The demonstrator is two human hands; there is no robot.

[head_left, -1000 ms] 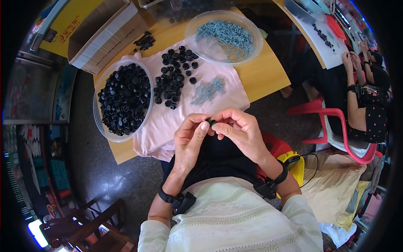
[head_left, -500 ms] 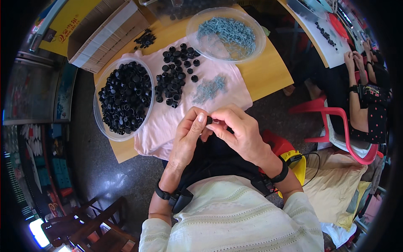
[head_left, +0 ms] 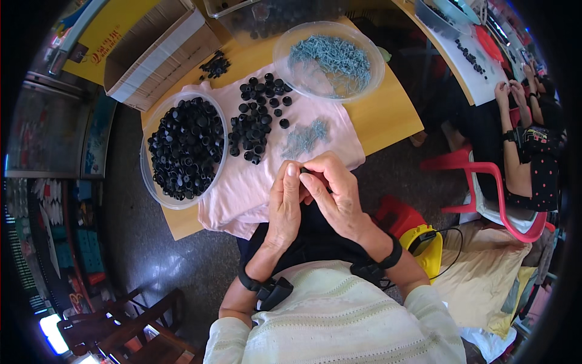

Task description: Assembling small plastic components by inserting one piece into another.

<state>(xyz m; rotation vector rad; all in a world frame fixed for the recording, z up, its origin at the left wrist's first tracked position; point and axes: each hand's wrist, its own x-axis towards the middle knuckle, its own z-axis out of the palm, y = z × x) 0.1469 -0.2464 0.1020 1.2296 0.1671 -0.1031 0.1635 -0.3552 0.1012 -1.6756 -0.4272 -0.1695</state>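
Observation:
My left hand [head_left: 285, 203] and my right hand [head_left: 333, 191] meet above my lap, just below the pink cloth [head_left: 242, 188]. Their fingertips pinch one small black part [head_left: 305, 172] between them; most of it is hidden by the fingers. On the cloth lie a loose pile of black caps [head_left: 257, 124] and a small heap of grey screws [head_left: 305, 136]. A clear bowl of black caps [head_left: 182, 145] stands to the left. A clear bowl of grey screws [head_left: 330, 57] stands at the back.
The yellow table [head_left: 388, 115] carries an open cardboard box [head_left: 157, 48] at the back left. A red chair [head_left: 485, 188] stands to my right, where another person [head_left: 527, 139] sits working at a second table. A yellow object [head_left: 427, 246] lies by my right elbow.
Both hands stay joined and have shifted slightly; the fingers have turned around the small part. Nothing on the table has moved.

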